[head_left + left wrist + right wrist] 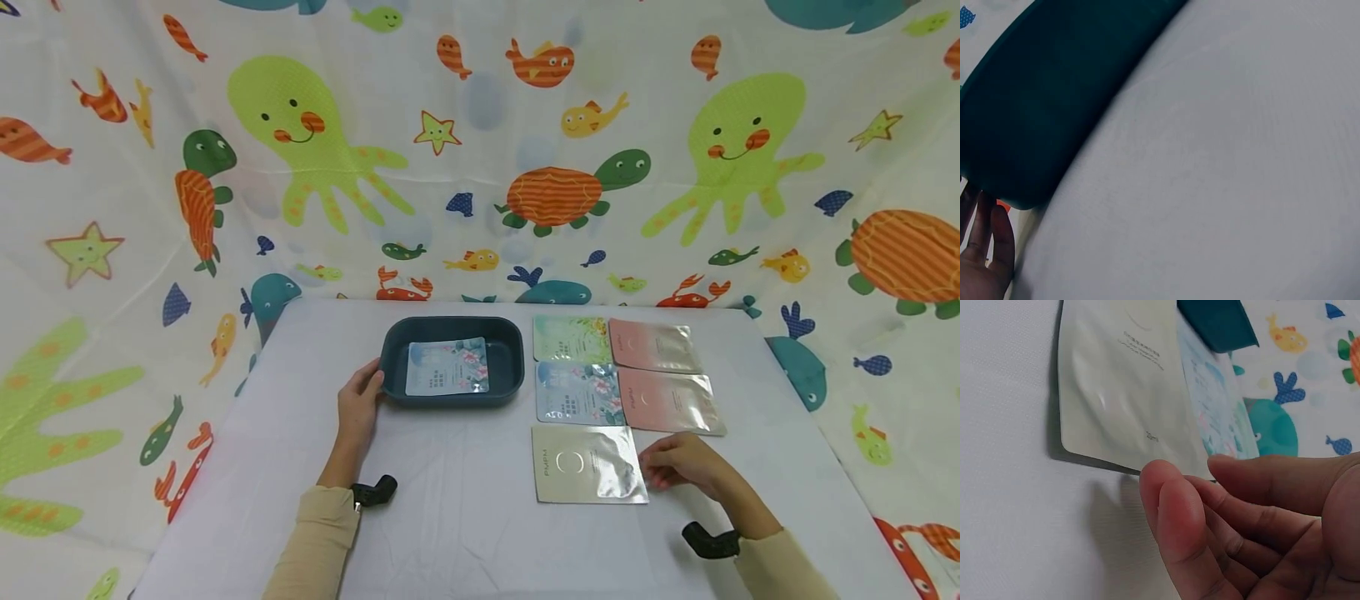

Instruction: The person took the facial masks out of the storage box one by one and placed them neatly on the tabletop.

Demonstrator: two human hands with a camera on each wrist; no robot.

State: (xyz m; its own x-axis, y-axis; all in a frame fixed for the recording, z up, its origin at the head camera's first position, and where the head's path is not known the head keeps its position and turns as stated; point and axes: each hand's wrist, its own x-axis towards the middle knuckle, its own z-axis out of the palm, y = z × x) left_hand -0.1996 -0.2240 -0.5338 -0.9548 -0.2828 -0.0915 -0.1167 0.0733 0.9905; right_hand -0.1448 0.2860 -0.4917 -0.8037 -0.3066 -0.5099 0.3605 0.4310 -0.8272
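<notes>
My left hand [358,404] is at the left end of a dark teal oblong tray [450,401], fingertips touching its outer wall. Inside the tray lies a blue floral face mask packet [447,367]. My right hand [686,465] is beside the right edge of a beige face mask packet [585,464], which lies flat on the table. In the right wrist view its thumb and bent fingers [1182,519] are close to the packet's near edge, with thumb and fingers apart. Contact with that packet is hard to tell.
Above the beige packet lie a second blue floral packet [573,393], a green packet [570,339] and two pink packets [652,346], edge to edge. A white cloth covers the table [450,533]. A sea-animal print curtain [480,167] hangs behind.
</notes>
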